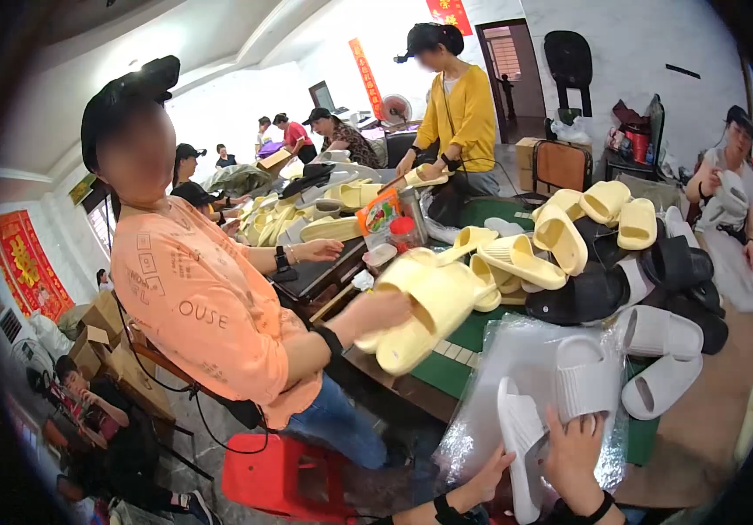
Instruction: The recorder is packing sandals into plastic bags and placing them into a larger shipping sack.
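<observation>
At the lower edge my left hand (pixel 486 478) is closed on the side of a white slipper (pixel 521 424), which stands tilted on its edge. My right hand (pixel 572 455) bends its fingers over the near end of another white slipper (pixel 583 378) with a ribbed strap. Its fingertips press on that slipper, and part of the grip is hidden. Beneath both slippers lies a clear plastic bag (pixel 477 420). To the right, another pair of white slippers (pixel 663 332) rests on the table.
Beyond lie piled yellow slippers (pixel 525 261) and black slippers (pixel 579 293). At my left a person in an orange shirt (pixel 197 297) holds a yellow slipper pair (pixel 420 311) over the table's green mat (pixel 446 374). A red stool (pixel 280 477) stands below. Other people work farther back.
</observation>
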A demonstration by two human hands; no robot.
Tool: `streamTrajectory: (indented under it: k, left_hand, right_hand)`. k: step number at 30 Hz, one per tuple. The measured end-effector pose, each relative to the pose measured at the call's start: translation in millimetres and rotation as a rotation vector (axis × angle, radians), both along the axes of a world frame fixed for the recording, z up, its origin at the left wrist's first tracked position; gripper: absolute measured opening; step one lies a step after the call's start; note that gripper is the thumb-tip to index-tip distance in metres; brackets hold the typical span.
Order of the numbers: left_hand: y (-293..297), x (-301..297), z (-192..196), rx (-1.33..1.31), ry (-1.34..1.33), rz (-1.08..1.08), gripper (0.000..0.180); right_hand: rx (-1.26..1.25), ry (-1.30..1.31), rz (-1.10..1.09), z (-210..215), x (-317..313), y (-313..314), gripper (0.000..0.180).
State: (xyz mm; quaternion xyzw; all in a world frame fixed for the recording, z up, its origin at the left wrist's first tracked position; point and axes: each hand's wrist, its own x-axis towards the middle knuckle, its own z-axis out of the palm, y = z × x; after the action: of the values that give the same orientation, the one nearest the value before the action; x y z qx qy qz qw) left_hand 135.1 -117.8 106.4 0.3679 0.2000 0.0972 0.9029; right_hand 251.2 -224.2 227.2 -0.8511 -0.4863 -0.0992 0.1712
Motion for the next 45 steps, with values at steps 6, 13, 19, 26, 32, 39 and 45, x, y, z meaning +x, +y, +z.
streamTrajectory:
  k: [6, 13, 19, 26, 32, 39, 45]
  left_hand:
    - [21, -5, 7, 0.209, 0.398, 0.209, 0.051]
    - [12, 12, -12, -0.25, 0.248, 0.313, 0.049]
    - [8, 14, 1, -0.243, 0.16, 0.229, 0.05]
    - [9, 12, -10, -0.192, 0.147, 0.264, 0.049]
    - [7, 15, -5, -0.178, 0.145, 0.246, 0.044]
    - [27, 4, 0, -0.254, 0.096, -0.04, 0.04]
    - [36, 9, 73, 0.225, 0.191, 0.308, 0.055]
  right_hand:
    - [-0.079, 0.166, 0.007, -63, 24, -7, 0.065]
    - [0.063, 0.265, 0.053, -52, 21, 0, 0.065]
    - [0.24, 0.429, 0.085, -56, 20, 1, 0.047]
    - [0.034, 0.248, 0.101, -75, 19, 6, 0.034]
    - [-0.112, 0.379, 0.002, -60, 32, 24, 0.038]
    - [0.011, 0.103, -0.143, -30, 15, -9, 0.035]
    - [-0.165, 0.273, -0.279, -78, 39, -19, 0.044]
